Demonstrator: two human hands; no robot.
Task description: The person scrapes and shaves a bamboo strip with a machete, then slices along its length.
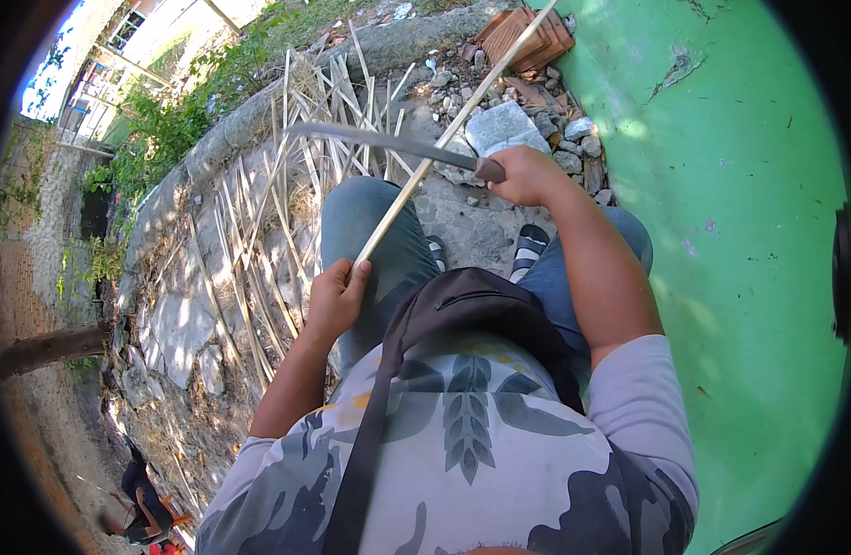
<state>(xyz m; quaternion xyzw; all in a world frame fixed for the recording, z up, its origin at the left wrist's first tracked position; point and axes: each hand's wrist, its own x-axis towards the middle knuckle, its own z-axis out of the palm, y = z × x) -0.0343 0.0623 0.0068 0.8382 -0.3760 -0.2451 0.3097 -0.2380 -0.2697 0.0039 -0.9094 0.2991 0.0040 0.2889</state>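
My left hand is closed around the lower end of a long, pale bamboo strip, beside my left knee. The strip slants up and to the right, past the top of the view. In my right hand is the dark handle of a machete, its long blade pointing left with a curved tip. The blade crosses the strip a little left of the handle; whether its edge bites into the strip I cannot tell.
Many cut strips lie scattered on the stony ground to the left. Ahead are a pale stone block, rubble and stacked red bricks. A green floor spreads along the right. Another person sits at the lower left.
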